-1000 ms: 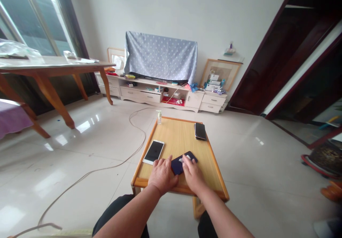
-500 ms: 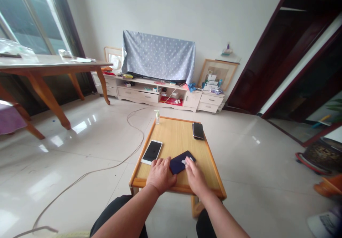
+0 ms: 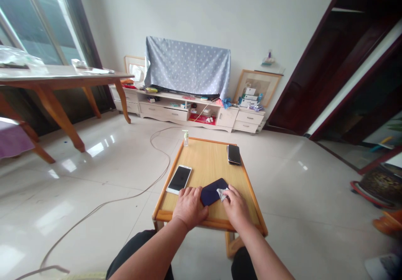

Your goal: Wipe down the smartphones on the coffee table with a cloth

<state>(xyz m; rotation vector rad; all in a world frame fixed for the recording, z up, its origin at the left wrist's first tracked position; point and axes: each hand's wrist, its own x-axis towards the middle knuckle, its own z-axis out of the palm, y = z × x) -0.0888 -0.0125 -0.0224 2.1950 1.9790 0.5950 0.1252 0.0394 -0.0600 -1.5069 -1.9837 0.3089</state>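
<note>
A dark blue phone (image 3: 212, 192) lies at a slant near the front of the small wooden table (image 3: 205, 158). Its left end is gripped by my left hand (image 3: 189, 208), thumb along the near edge and fingers on the far side. My right hand (image 3: 236, 208) pinches a crumpled white wipe (image 3: 222, 193) at the phone's right end. Beside my left hand lies a white phone (image 3: 179, 179) with a black screen. Further back on the right is a small stack of dark phones (image 3: 233, 154).
A small pump bottle (image 3: 186, 138) stands at the table's far left corner. Behind are a white TV cabinet (image 3: 163, 112) and a dotted cloth (image 3: 188, 66). A cable (image 3: 125, 198) runs across the floor on the left. A larger wooden table (image 3: 63, 76) stands further left.
My right hand has shifted slightly right and toward me with the wipe, and more of the wipe shows. My left hand stays on the dark blue phone.
</note>
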